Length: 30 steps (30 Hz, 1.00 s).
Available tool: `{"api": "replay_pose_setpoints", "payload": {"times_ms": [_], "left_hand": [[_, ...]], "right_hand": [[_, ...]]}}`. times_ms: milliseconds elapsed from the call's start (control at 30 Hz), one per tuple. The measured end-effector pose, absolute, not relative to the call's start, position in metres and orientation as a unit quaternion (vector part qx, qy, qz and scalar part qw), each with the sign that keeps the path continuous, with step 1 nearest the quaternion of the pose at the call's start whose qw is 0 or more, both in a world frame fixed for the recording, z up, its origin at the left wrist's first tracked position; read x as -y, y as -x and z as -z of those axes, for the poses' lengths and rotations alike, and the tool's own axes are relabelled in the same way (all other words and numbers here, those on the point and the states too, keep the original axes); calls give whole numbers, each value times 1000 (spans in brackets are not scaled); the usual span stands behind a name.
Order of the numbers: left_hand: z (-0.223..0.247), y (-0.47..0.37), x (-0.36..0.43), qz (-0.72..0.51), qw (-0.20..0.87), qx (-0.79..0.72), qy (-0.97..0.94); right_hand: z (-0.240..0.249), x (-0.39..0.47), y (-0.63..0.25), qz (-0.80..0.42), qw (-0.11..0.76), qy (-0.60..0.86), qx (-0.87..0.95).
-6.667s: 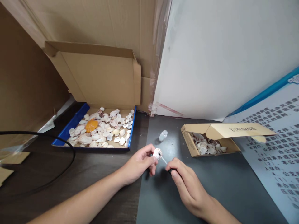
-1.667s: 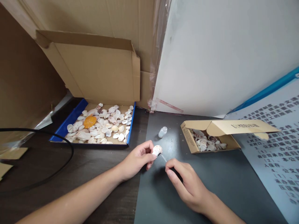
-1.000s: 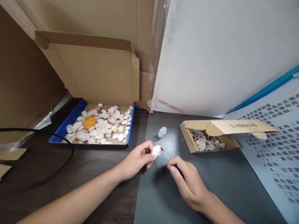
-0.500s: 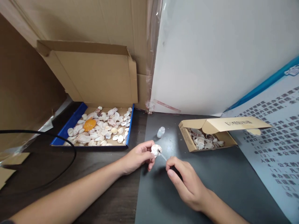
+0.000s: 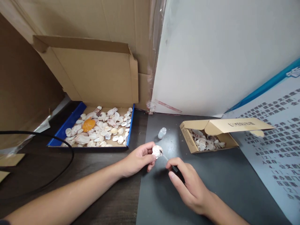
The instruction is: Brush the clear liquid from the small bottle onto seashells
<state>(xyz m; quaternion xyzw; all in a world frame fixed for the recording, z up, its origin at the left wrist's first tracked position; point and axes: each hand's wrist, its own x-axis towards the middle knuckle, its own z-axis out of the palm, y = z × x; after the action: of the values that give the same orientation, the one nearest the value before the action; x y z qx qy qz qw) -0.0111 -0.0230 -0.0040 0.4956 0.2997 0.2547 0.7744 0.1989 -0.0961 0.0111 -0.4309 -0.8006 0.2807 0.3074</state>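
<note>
Between the thumb and fingers of my left hand (image 5: 140, 158) is a small whitish seashell (image 5: 157, 151) with dark specks on its face. My right hand (image 5: 188, 184) is closed round the black cap of a small applicator brush (image 5: 165, 157). The brush's thin clear stem points up and left, its dark tip at the right part of the shell's face; whether it touches is too small to tell. Just beyond the shell, a small translucent bottle (image 5: 162, 133) stands uncapped on the grey mat (image 5: 161, 200).
To the left, an open blue-edged cardboard box (image 5: 131, 125) holds many pale shells and one orange shell (image 5: 88, 125). A smaller carton (image 5: 191, 142) with shells stands at right, its lid raised. A black cable (image 5: 71, 162) loops at far left. Cardboard and white panels rise behind.
The brush tip has shifted slightly right on the shell, and the shell appears turned a little. The view has moved slightly; both hands keep their hold.
</note>
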Motion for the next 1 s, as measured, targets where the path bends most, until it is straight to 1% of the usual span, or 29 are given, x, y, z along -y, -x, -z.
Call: {"api": "replay_pose_setpoints", "payload": {"times_ms": [267,567,767,900,1000], "left_hand": [[6,11,23,-254,776,-290,-499],[6,11,23,-255,769,-285,-512],[6,11,23,-254,770,-284,-512],[5,12,24,-250,767,-289,-515],[5,12,24,-246,762,-290,-523]], "right_hand": [[-7,97,-201,-306,317,436,785],[-5,96,-201,-293,293,470,780],[-7,96,-201,-245,316,470,787],[-9,96,-200,-241,339,445,793],[-10,95,-199,-252,334,420,805]]}}
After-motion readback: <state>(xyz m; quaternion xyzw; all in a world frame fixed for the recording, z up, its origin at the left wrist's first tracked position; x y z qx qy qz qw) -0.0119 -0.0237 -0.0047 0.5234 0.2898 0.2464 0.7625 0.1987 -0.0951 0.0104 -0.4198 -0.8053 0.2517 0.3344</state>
